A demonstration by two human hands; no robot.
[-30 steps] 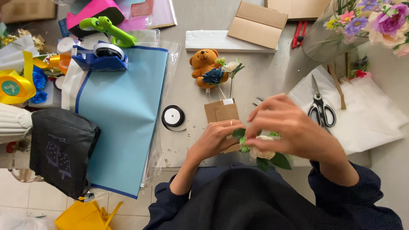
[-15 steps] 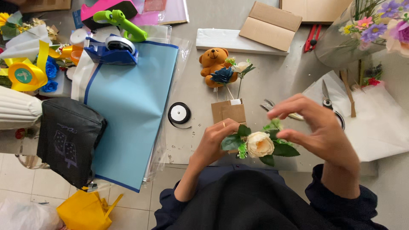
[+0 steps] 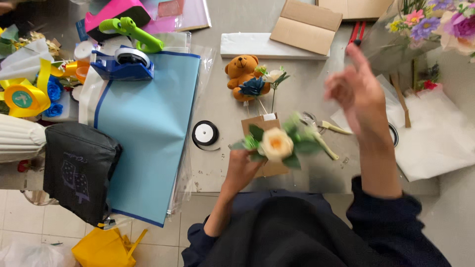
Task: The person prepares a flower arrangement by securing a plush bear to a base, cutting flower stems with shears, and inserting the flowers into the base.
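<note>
Clamped in the left hand (image 3: 242, 165), a small posy (image 3: 277, 144) is being assembled; the right hand (image 3: 358, 94), lifted open, would likely fetch another stem.

Grey table (image 3: 307, 99): blue paper sheets (image 3: 148, 133), ribbon spool (image 3: 205, 133), teddy bear (image 3: 242, 74), cardboard (image 3: 306, 25).

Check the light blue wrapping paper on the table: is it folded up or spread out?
Spread out. The light blue wrapping paper lies flat across the table, its near end hanging over the edge, with a blue tape dispenser on its far end.
</note>
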